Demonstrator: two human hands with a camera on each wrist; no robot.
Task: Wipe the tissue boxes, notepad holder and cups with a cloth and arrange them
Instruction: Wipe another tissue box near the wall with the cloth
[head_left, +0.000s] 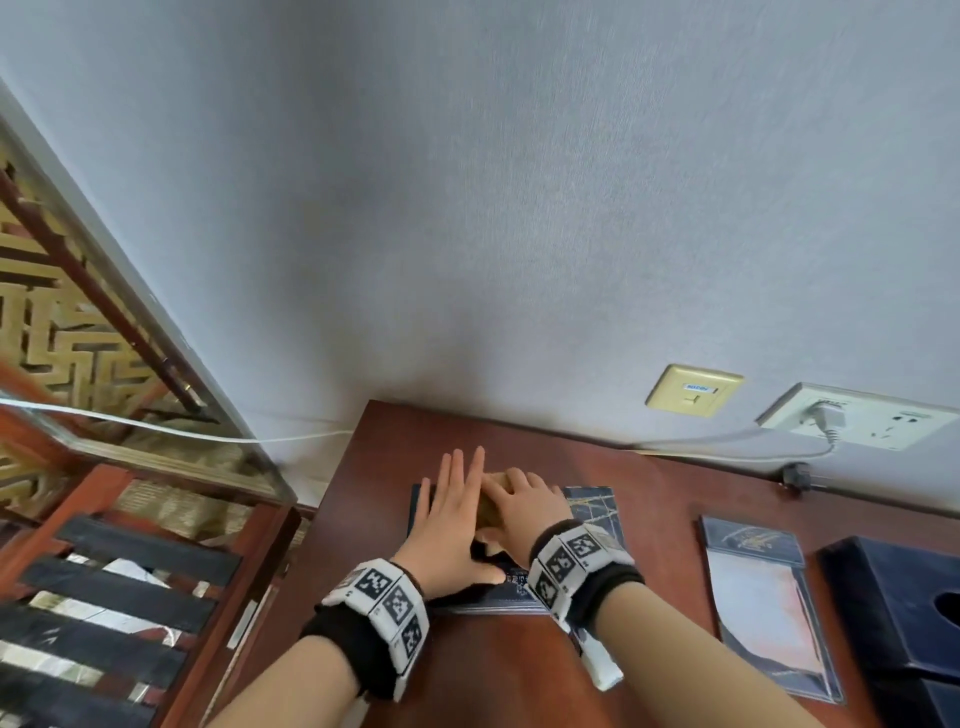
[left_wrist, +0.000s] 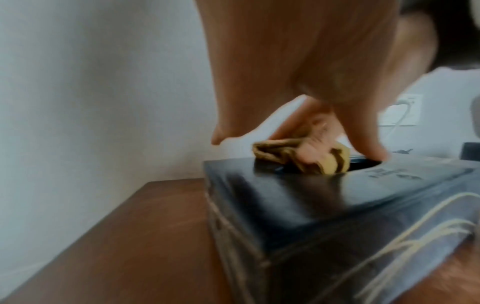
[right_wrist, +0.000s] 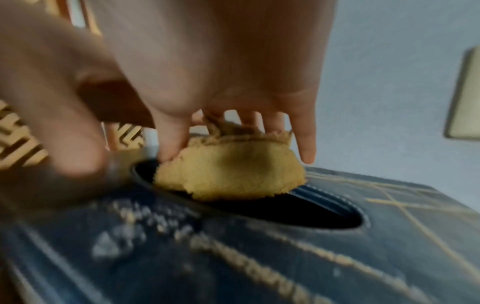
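The right hand (head_left: 524, 506) is gripping a bunched yellow cloth (right_wrist: 231, 176) and pressing it at the oval opening of a dark blue tissue box (head_left: 592, 501) sitting on the bench (head_left: 519, 670) near the wall. The opening's inside is looking dark, seemingly empty. The left hand (head_left: 452, 525) is lying flat, fingers straight, on the box's left part. A notepad holder (head_left: 763, 597) is lying to the right.

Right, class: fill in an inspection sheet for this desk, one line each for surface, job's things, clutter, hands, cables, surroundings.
Surface: reddish-brown wooden desk.
Job's things: dark blue tissue box with gold lines; crumpled tan cloth at its oval opening; dark notepad holder; second dark tissue box. Cups: nothing seen.
Clutter: nothing seen.
Hands: left hand flat on box; right hand grips cloth.
Cables: white cable plugged into white wall socket.
Surroundings: grey wall, gold lattice screen.
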